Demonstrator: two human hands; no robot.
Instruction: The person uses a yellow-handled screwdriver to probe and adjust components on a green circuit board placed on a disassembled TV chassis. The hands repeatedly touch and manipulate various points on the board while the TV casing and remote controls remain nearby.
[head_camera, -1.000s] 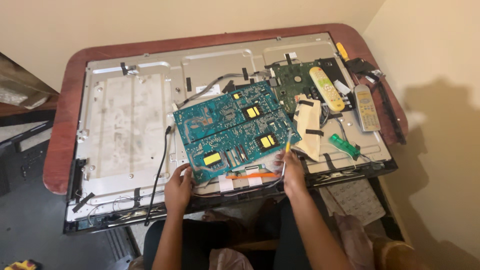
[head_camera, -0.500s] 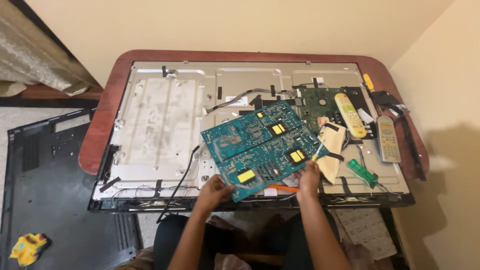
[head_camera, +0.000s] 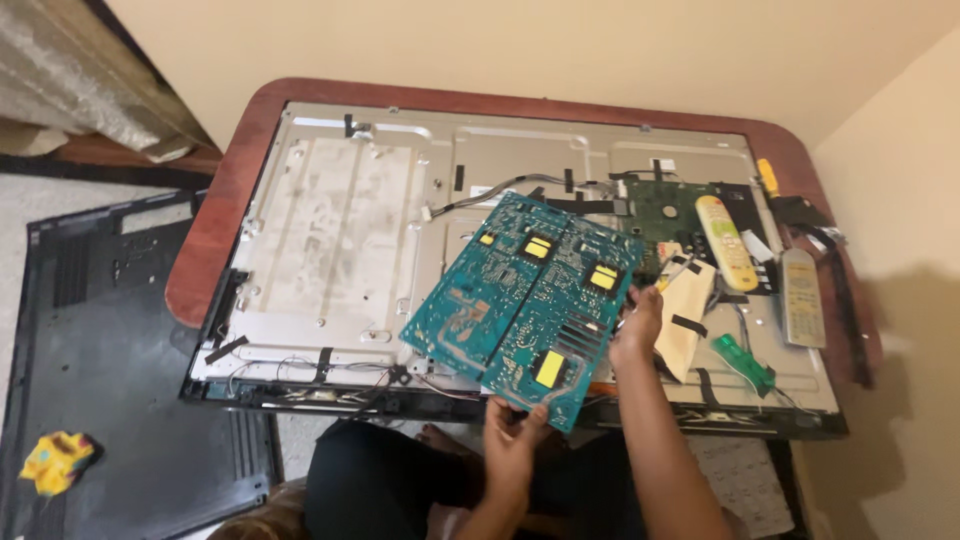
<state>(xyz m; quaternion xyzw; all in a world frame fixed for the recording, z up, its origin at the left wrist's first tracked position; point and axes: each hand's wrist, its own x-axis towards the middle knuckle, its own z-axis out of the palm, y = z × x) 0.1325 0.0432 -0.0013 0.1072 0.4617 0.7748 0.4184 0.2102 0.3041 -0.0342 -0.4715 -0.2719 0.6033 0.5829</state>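
Both hands grip the teal circuit board (head_camera: 525, 305): the left hand (head_camera: 512, 435) is closed on its near corner, and the right hand (head_camera: 638, 328) is closed on its right edge while also holding a small tool whose kind cannot be made out. The board is tilted, raised clear of the opened panel chassis (head_camera: 350, 230), above that chassis's near edge toward the right. The step in hand appears to be lifting the board off the chassis. Any further lift calls for checking that no cable (head_camera: 500, 186) is attached underneath; this is hidden. Right of the board lie a green board (head_camera: 668, 205), two remotes (head_camera: 726, 240) and a screwdriver (head_camera: 767, 177), all on the table (head_camera: 215, 225).
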